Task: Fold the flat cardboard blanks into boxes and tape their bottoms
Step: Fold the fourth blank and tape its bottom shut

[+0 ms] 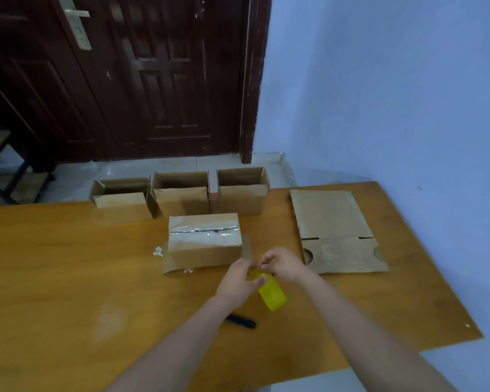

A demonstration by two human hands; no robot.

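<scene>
1. The box in hand sits upside down at the middle of the table, its bottom seam already under clear tape; three finished boxes stand behind it, and a flat blank lies to the right.
2. You look to be freeing the tape end, probably for another strip; next, pull out a length and lay it across the bottom.
3. Your left hand grips the yellow tape roll; your right hand pinches at its edge, fingers curled tight.
</scene>
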